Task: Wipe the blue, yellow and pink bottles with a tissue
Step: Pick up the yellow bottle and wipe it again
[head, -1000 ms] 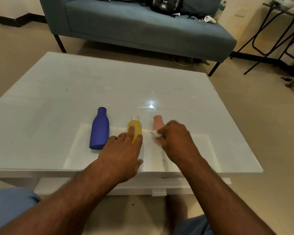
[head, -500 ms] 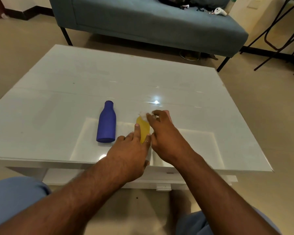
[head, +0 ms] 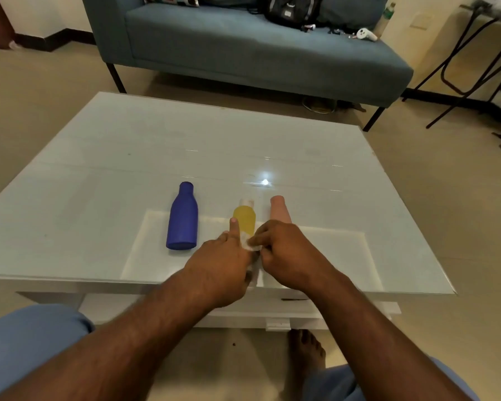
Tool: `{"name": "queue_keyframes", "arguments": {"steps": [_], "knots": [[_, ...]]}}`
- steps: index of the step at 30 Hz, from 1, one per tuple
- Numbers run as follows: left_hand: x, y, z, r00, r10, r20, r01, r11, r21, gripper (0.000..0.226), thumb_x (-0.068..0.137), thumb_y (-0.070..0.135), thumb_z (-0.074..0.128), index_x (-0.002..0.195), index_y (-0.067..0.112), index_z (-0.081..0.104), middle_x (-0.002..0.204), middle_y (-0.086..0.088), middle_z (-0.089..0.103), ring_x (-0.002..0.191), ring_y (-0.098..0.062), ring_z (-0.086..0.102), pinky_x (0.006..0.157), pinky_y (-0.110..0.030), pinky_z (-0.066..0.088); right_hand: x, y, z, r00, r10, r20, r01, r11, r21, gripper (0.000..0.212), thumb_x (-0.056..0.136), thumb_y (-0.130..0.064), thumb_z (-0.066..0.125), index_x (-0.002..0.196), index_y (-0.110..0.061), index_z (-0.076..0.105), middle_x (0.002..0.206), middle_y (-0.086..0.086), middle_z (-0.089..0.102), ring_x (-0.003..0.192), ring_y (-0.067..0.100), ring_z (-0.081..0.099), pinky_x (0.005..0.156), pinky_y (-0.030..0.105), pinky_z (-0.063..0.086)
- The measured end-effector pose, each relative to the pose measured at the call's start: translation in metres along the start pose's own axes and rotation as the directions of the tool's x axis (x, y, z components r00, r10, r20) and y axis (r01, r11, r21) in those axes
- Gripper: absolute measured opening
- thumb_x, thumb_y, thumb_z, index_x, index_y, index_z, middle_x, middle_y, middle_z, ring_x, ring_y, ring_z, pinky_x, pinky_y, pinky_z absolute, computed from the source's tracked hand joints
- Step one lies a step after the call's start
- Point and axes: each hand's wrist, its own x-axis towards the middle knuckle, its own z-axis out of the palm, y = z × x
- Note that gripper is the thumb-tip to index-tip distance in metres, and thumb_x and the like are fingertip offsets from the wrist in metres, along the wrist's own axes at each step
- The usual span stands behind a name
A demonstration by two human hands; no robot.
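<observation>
Yellow bottle: lying on its side on the white tabletop, white cap pointing away from me; I am using it as my landmark.
Blue bottle: lying on its side to the left of the yellow bottle, apart from it, neck pointing away from me.
Pink bottle: lying just to the right of the yellow bottle, its near end hidden behind my right hand.
Tissue: a small white wad sitting at the near end of the yellow bottle, between my two hands.
Right hand: my grip is clamping on the tissue, fingers curling round it.
Left hand: resting against the yellow bottle's left side, index finger lying straight along it; grip apart, enclosing nothing.
Sofa: standing beyond the yellow bottle, past the tabletop's far edge.
</observation>
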Motion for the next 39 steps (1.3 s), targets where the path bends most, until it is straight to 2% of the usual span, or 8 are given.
{"name": "queue_keyframes", "arguments": {"steps": [3,6,12,18,23,31,35,39], "knots": [[0.000,0.003,-0.017,0.992,-0.044,-0.119,0.019,0.979,-0.203,0.031,0.100,0.036,0.053,0.129,0.025,0.059,0.142,-0.005,0.052,0.101,-0.015,0.061,0.088,-0.025,0.048,-0.005,-0.001,-0.015,0.972,-0.008,-0.236,0.005,1.000,-0.013,0.029,0.097,-0.008,0.063,0.124,-0.009,0.074,0.106,0.003,0.077,0.087,0.005,0.071,0.076,0.013,0.053],[0.009,-0.001,-0.019,0.952,-0.200,-0.231,0.104,0.923,-0.370,0.033,0.099,0.030,0.055,0.129,0.018,0.051,0.127,-0.004,0.059,0.091,-0.012,0.057,0.078,-0.022,0.040,-0.009,0.000,-0.032,0.909,0.091,-0.406,-0.031,0.988,0.151,0.029,0.099,-0.012,0.061,0.121,-0.017,0.080,0.115,0.001,0.077,0.094,0.015,0.069,0.083,0.022,0.049],[0.030,-0.005,-0.011,0.887,-0.384,-0.258,0.222,0.843,-0.491,0.061,0.094,0.040,0.063,0.142,0.015,0.035,0.131,-0.008,0.057,0.112,-0.023,0.061,0.089,-0.034,0.051,-0.009,-0.005,-0.034,0.887,0.228,-0.402,-0.037,0.902,0.430,0.022,0.096,-0.021,0.070,0.115,-0.022,0.082,0.109,-0.009,0.080,0.096,0.005,0.072,0.091,0.029,0.059],[0.041,0.000,-0.016,0.865,-0.489,-0.115,0.328,0.723,-0.608,0.065,0.087,0.041,0.071,0.136,0.015,0.037,0.115,-0.006,0.063,0.092,-0.021,0.065,0.077,-0.034,0.058,-0.006,-0.008,-0.025,0.897,0.230,-0.377,-0.041,0.893,0.447,0.017,0.094,-0.022,0.076,0.109,-0.021,0.083,0.107,-0.012,0.078,0.091,0.003,0.073,0.089,0.029,0.061],[0.031,0.004,-0.022,0.928,-0.371,-0.046,0.175,0.539,-0.824,0.028,0.088,0.035,0.071,0.105,0.013,0.067,0.098,-0.003,0.071,0.084,-0.017,0.071,0.079,-0.038,0.063,-0.008,-0.007,-0.023,0.909,0.227,-0.349,-0.038,0.880,0.473,0.013,0.091,-0.019,0.078,0.103,-0.025,0.079,0.108,-0.007,0.078,0.088,0.007,0.073,0.084,0.029,0.062],[0.000,0.000,-0.044,0.990,-0.140,0.017,0.012,-0.037,-0.999,0.040,0.103,0.039,0.047,0.123,0.010,0.066,0.112,-0.011,0.074,0.102,-0.026,0.073,0.094,-0.040,0.058,-0.012,-0.012,-0.028,0.882,-0.010,-0.472,0.228,0.884,0.408,0.021,0.093,-0.011,0.076,0.106,-0.026,0.082,0.103,-0.008,0.075,0.090,0.000,0.070,0.072,0.008,0.052],[-0.004,0.000,-0.044,0.972,-0.232,-0.038,-0.036,0.013,-0.999,0.041,0.102,0.040,0.045,0.117,0.010,0.069,0.101,-0.008,0.076,0.094,-0.021,0.073,0.083,-0.031,0.060,-0.011,-0.017,-0.025,0.857,-0.085,-0.509,0.302,0.882,0.361,0.017,0.094,-0.023,0.079,0.110,-0.029,0.079,0.102,-0.009,0.073,0.092,0.002,0.070,0.074,0.012,0.057],[-0.004,0.002,-0.047,0.968,-0.246,0.044,-0.002,-0.185,-0.983,0.048,0.098,0.052,0.046,0.108,0.011,0.070,0.094,-0.008,0.072,0.087,-0.018,0.066,0.079,-0.030,0.058,-0.010,-0.019,-0.024,0.837,-0.134,-0.530,0.351,0.875,0.333,0.017,0.098,-0.025,0.074,0.113,-0.021,0.081,0.107,-0.001,0.074,0.098,0.013,0.073,0.080,0.021,0.061]]}}
